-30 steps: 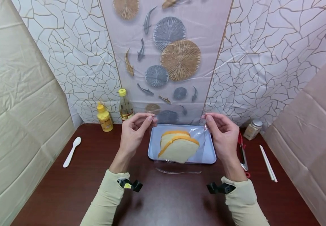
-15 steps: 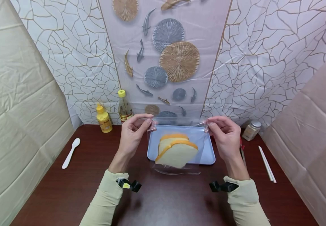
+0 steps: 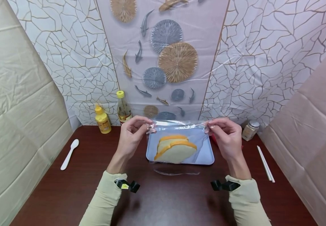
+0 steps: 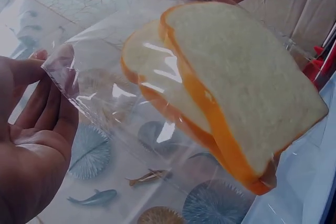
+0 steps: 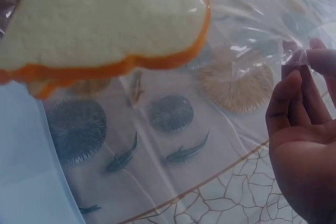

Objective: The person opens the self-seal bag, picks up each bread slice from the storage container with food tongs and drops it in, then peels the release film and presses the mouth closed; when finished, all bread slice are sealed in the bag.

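Observation:
My left hand (image 3: 132,133) and right hand (image 3: 225,135) pinch the two upper corners of a clear plastic bag (image 3: 177,125), stretching its top edge between them. Inside the bag lie two overlapping bread slices (image 3: 177,152) with orange crusts. The left wrist view shows the thumb and fingers on one bag corner (image 4: 65,72), with the bread (image 4: 247,72) slanting away to the right. In the right wrist view the other corner (image 5: 296,59) is gathered between thumb and fingers. Behind the bag in the head view is a pale blue tray (image 3: 208,157).
A clear plastic strip (image 3: 177,173) lies in front of the tray. To the left are a white spoon (image 3: 70,154), a yellow squeeze bottle (image 3: 102,121) and a glass sauce bottle (image 3: 123,108). At right are a spice jar (image 3: 250,130), white chopsticks (image 3: 265,164) and a partly hidden red-handled tool (image 3: 214,138).
The bag's top edge has become taut and flat between my hands. My right hand has shifted slightly right, and the bread swung a little nearer, then back.

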`<state>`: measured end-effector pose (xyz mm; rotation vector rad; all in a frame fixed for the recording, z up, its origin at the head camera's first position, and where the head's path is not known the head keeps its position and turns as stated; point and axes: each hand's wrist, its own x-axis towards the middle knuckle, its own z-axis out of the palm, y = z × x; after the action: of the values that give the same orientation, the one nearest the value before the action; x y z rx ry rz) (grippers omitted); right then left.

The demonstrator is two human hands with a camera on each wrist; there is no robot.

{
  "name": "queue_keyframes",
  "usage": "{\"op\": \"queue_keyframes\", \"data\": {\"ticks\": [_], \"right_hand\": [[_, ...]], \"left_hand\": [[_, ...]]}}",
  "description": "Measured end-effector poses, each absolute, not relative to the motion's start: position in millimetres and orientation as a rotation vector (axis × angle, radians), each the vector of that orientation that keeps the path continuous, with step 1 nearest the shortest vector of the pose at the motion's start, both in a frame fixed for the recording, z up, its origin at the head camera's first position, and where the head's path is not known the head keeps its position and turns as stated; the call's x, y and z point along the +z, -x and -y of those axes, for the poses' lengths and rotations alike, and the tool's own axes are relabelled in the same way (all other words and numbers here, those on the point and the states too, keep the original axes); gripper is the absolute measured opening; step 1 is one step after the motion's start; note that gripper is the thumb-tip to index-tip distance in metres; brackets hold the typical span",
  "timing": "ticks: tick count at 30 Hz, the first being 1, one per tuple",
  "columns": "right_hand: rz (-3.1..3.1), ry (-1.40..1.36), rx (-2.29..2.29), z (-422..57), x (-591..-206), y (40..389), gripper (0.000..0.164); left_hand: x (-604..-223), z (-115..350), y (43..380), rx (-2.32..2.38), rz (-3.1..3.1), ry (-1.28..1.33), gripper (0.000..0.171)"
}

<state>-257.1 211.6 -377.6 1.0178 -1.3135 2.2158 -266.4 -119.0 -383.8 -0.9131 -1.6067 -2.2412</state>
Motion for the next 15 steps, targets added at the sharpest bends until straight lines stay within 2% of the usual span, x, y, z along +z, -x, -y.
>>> {"op": "queue_keyframes", "data": {"ticks": [3,15], "right_hand": [[1.34,-1.05,2.197,-213.9,-377.0,255.9,0.021],[1.55,-1.073,1.983,-225.8,-377.0,254.0,0.029]], "left_hand": [[-383.5,119.1,266.2,-2.321,1.542,0.953,0.032],[-379.9,120.1,266.1,-2.415,1.507,1.017,0.018]]}}
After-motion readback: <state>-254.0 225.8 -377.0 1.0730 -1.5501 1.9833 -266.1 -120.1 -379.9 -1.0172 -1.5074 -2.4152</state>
